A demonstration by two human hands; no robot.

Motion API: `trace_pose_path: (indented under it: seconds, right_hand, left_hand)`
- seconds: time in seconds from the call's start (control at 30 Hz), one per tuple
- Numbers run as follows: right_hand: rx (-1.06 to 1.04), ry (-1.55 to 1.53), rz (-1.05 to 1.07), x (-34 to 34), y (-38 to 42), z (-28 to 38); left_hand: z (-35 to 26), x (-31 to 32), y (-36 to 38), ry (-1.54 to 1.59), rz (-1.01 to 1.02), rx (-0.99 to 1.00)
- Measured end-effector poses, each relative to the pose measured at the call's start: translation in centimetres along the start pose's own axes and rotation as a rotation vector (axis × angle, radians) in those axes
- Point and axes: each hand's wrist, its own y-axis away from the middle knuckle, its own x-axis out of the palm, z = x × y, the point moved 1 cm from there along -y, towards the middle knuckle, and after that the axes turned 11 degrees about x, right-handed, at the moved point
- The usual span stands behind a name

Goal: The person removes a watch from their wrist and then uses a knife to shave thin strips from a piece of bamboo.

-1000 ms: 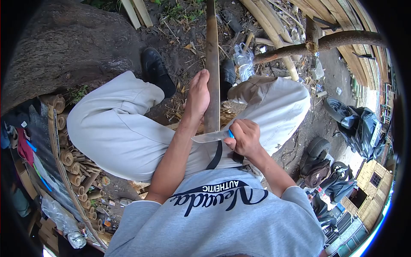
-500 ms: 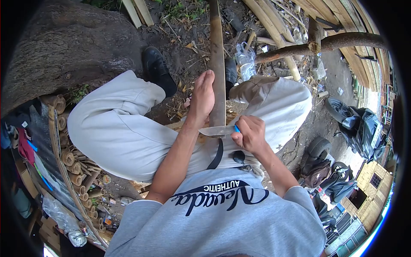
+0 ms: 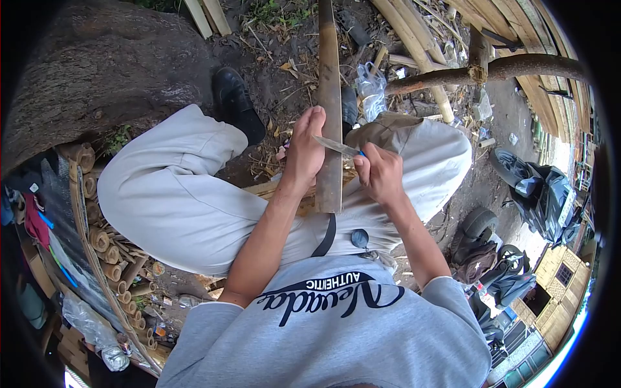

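A long flat bamboo slat point(image 3: 328, 77) runs away from my lap, its near end lying over my trousers. My left hand point(image 3: 304, 152) is closed around the slat's left edge, with the thumb stretched along it and the other fingers hidden beneath. In my right hand point(image 3: 381, 173) is a knife point(image 3: 336, 147) with a blue handle, mostly covered by the fist. Its blade lies across the slat, slanting up to the left, and the tip reaches close to my left thumb.
A thick tree trunk point(image 3: 116, 77) fills the upper left. Stacked bamboo poles point(image 3: 113, 271) lie at the lower left. On the right, a branch rail point(image 3: 517, 66) juts in, with a parked motorcycle point(image 3: 546, 194) beyond. A plastic bag point(image 3: 370, 90) lies on the littered ground.
The knife has moved forward along the slat, away from my body, and its blade has turned from nearly level to slanted. My right hand went with it; my left hand stays on the slat.
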Motion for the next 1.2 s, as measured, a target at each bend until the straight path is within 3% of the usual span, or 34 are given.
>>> trace_pose_path:
  seconds: [0.03,0.07,0.13,0.23,0.33,0.47,0.57,0.7,0.83,0.87,0.97,1.03,1.2]
  right_hand:
    - [0.039,0.000,-0.003,0.2,-0.4,-0.1]
    - [-0.057,-0.036,0.007,-0.1,0.2,0.4]
    - [-0.137,-0.064,0.060,-0.9,1.4,2.2]
    - [-0.243,-0.095,0.110,-0.9,0.5,2.0]
    - [0.092,-0.005,0.043,1.3,-1.3,-0.9]
    - [-0.132,-0.113,0.074,0.1,0.3,1.2]
    - [-0.138,-0.078,0.048,0.1,-0.2,1.1]
    - [0.210,-0.021,0.064,1.4,-2.8,-1.3]
    - [-0.203,-0.126,0.094,-0.2,0.3,1.8]
    - [-0.215,-0.122,0.098,-0.4,-0.2,1.7]
    - [-0.175,-0.072,0.098,-0.3,-1.2,0.8]
    - [0.148,0.043,0.067,0.6,-3.0,-0.9]
    - [-0.145,-0.145,0.136,-1.2,0.8,3.3]
  left_hand:
    - [-0.7,0.0,0.1,-0.058,-0.059,-0.025]
    - [-0.1,-0.5,-0.4,-0.065,-0.060,-0.021]
    - [1.7,-1.6,-1.4,0.048,0.150,-0.004]
    - [1.8,-1.1,-1.1,0.039,0.050,0.037]
    - [0.3,-1.0,-0.4,0.103,0.064,-0.088]
    - [1.9,-1.5,-0.9,-0.011,-0.030,0.007]
    - [-0.1,-1.2,-0.3,-0.020,0.051,0.021]
    - [-0.1,-0.8,-0.1,0.022,0.039,-0.029]
    - [0.1,-1.1,-0.4,0.031,0.012,0.029]
    - [-0.4,-1.3,-0.8,0.018,0.086,0.041]
    - [-1.6,-0.6,0.0,0.077,0.046,0.010]
    - [-1.3,-0.3,0.0,0.099,0.034,0.015]
    - [0.2,-1.5,-1.0,0.052,0.071,0.097]
